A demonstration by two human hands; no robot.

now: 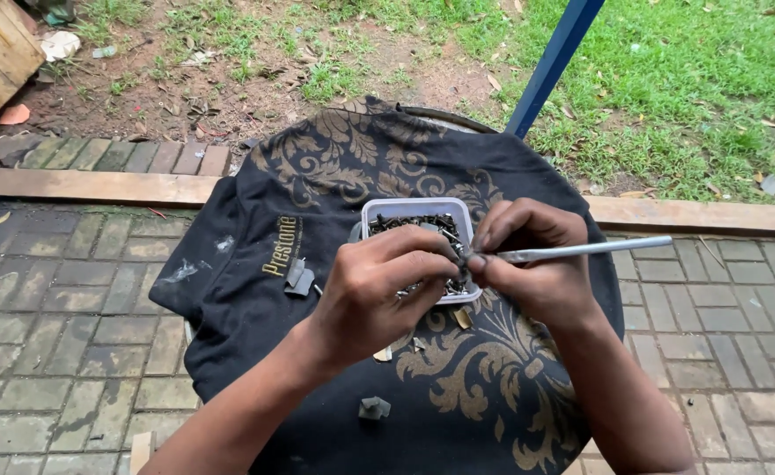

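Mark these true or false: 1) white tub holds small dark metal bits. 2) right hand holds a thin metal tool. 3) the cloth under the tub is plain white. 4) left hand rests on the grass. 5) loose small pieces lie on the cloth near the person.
1) True: the white tub is filled with small dark metal bits.
2) True: the right hand pinches a thin metal tool.
3) False: the cloth is black with a gold ornament pattern.
4) False: the left hand is over the tub, fingertips meeting the right hand's.
5) True: a small grey piece and others lie on the cloth.
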